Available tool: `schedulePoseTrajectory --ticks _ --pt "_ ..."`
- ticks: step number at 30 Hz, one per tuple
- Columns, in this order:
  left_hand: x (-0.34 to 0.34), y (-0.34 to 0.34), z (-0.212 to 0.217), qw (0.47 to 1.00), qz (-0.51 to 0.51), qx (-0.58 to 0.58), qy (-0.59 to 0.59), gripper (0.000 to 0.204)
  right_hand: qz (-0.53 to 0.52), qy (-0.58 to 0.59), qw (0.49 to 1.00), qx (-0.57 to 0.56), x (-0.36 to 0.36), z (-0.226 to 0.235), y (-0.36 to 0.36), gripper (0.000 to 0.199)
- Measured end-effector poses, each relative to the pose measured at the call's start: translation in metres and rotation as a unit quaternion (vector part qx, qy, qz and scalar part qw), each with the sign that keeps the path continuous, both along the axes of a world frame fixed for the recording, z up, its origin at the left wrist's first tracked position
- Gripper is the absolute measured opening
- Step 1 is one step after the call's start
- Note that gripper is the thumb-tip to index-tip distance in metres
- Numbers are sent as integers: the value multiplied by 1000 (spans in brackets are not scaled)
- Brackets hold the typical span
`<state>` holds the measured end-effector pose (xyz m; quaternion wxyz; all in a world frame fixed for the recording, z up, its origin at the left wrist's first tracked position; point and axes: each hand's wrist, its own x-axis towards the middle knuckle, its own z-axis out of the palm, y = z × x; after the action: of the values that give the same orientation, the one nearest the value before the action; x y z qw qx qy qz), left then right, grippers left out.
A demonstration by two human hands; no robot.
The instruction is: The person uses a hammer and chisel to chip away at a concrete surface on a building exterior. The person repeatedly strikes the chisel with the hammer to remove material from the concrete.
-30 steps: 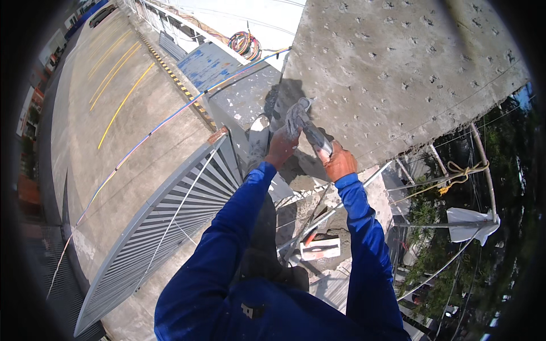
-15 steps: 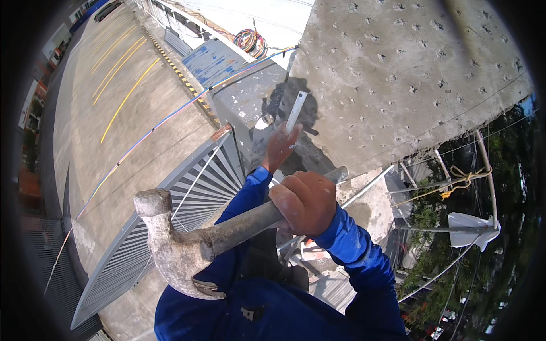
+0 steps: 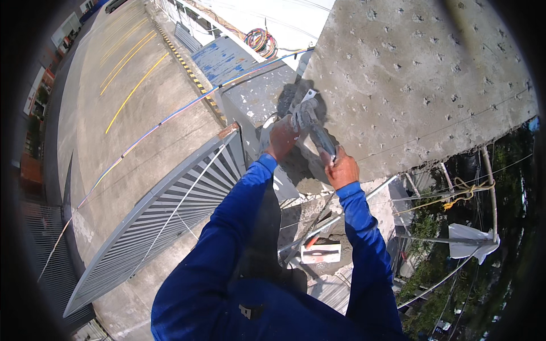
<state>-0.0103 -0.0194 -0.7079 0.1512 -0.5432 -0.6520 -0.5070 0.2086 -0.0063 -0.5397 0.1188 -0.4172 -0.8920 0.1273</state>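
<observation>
My right hand is closed round the handle end of a claw hammer. The hammer's grey head, a little smeared by motion, is beside my left fist and overlaps a flat metal bar with a hole near its tip. That bar stands out of my left hand, which is closed around it; its lower part is hidden. Both hands are at the edge of a rough grey concrete wall with several chipped pits. Whether the hammer touches the bar, I cannot tell.
Left of my arm stands a grey slatted metal panel. A striped cable crosses to the wall. Below my right hand lies a white-faced trowel. Poles with a yellow rope stand at the right. Coiled cables lie farther off.
The hammer has swung from the lower left up and away to the bar, its head now beside my left hand. My right arm has stretched forward. The view has shifted slightly.
</observation>
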Motion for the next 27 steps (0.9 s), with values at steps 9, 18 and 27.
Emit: schedulePoseTrajectory --ticks 9,18,27 --pt "11 -1 38 988 33 -119 -91 31 386 304 854 173 -40 98 -75 46" --pt "-11 -11 16 987 44 -154 15 32 -42 176 974 -134 -21 1 -30 54" --pt "75 -162 6 947 -69 -273 -155 37 -186 393 803 -407 101 -66 -197 28"
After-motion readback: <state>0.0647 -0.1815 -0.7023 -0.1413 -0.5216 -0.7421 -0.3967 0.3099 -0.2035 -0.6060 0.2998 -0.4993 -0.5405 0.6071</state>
